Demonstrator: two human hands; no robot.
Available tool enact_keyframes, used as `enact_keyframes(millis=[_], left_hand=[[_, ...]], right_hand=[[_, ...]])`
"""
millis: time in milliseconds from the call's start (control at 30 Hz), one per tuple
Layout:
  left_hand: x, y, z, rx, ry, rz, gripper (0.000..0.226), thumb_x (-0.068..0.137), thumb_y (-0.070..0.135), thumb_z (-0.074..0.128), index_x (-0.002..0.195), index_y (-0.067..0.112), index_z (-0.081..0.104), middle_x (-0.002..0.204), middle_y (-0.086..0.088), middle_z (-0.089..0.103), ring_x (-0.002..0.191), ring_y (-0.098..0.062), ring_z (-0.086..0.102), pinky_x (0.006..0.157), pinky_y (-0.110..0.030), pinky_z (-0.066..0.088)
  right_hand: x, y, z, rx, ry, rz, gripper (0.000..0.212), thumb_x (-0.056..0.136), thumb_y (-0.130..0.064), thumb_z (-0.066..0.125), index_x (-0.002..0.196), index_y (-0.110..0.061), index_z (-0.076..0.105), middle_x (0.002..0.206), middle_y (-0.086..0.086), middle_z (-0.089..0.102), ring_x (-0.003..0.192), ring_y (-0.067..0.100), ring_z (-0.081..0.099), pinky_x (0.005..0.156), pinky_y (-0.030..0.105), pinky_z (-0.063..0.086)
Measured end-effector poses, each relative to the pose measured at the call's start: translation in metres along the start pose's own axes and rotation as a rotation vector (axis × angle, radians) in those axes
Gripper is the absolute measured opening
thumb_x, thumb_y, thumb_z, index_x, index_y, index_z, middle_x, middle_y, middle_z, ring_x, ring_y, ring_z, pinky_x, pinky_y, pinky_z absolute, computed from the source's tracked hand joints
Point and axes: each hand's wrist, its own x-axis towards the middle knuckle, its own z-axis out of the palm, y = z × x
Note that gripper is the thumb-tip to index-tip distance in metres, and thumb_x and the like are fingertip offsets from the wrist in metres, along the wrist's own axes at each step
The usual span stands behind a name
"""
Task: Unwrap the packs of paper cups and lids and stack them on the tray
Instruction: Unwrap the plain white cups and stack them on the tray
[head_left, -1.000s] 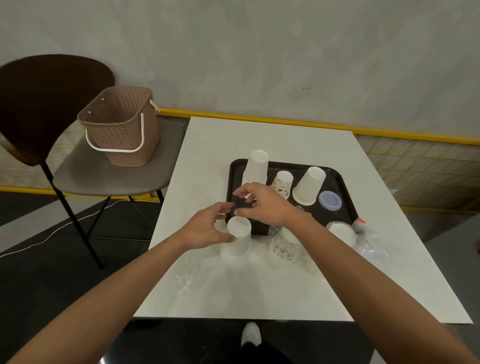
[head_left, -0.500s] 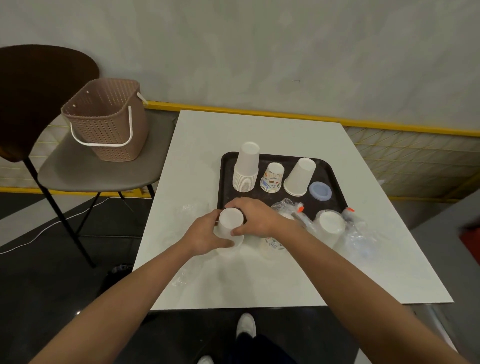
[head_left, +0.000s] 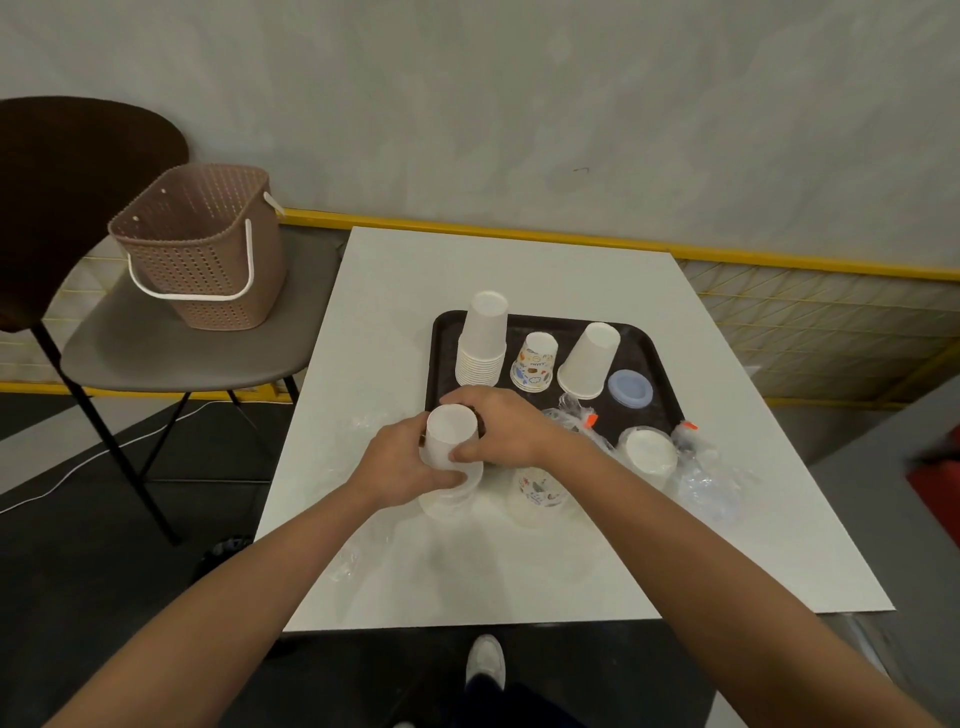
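The left hand (head_left: 395, 462) and right hand (head_left: 498, 426) both curl their fingers round the upturned stack of white paper cups (head_left: 449, 436) at the near-left corner of the black tray (head_left: 441, 332), where, I reckon, a lopsided squeeze could split it or topple the tall cup stack (head_left: 483, 338) just beyond.

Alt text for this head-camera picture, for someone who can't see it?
The left hand and right hand grip a stack of upside-down white cups on a white table, before a black tray. The tray holds a tall white stack, a printed stack, another white stack and a blue lid; clear wrappers lie nearby.
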Motion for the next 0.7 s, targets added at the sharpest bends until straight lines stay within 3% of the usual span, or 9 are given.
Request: enact_keyframes(millis=[300, 433, 567, 700], left_hand=[[0.015, 0.031, -0.031, -0.081, 0.046, 0.060, 0.060, 0.064, 0.030, 0.084, 0.117, 0.025, 0.057, 0.098, 0.007, 0.065, 0.089, -0.011, 0.062, 0.073, -0.021, 0.051], [0.033, 0.048, -0.046, -0.084, 0.094, 0.115, 0.057, 0.070, 0.027, 0.081, 0.120, 0.022, 0.055, 0.097, 0.010, 0.062, 0.083, -0.003, 0.059, 0.065, -0.012, 0.043], [0.059, 0.063, -0.056, -0.071, 0.128, 0.150, 0.063, 0.071, 0.029, 0.079, 0.126, 0.019, 0.052, 0.103, 0.007, 0.062, 0.088, -0.011, 0.059, 0.066, -0.013, 0.043], [0.087, 0.076, -0.061, -0.073, 0.151, 0.170, 0.062, 0.071, 0.029, 0.079, 0.127, 0.021, 0.051, 0.101, 0.009, 0.061, 0.082, -0.003, 0.058, 0.064, -0.011, 0.042]], right_hand=[[0.009, -0.011, -0.034, 0.134, 0.128, -0.038, 0.062, 0.077, -0.028, 0.076, 0.132, -0.019, 0.049, 0.125, -0.004, 0.057, 0.106, 0.012, 0.055, 0.092, 0.030, 0.048], [0.020, -0.013, -0.055, 0.134, 0.206, -0.086, 0.061, 0.080, -0.031, 0.073, 0.134, -0.021, 0.047, 0.128, -0.004, 0.054, 0.105, 0.011, 0.052, 0.090, 0.028, 0.048], [0.037, -0.009, -0.073, 0.133, 0.289, -0.093, 0.060, 0.081, -0.032, 0.071, 0.134, -0.022, 0.046, 0.132, -0.002, 0.052, 0.105, 0.012, 0.052, 0.091, 0.029, 0.047], [0.053, -0.001, -0.090, 0.157, 0.359, -0.091, 0.058, 0.084, -0.032, 0.068, 0.136, -0.023, 0.044, 0.136, -0.002, 0.049, 0.107, 0.012, 0.050, 0.092, 0.026, 0.044]])
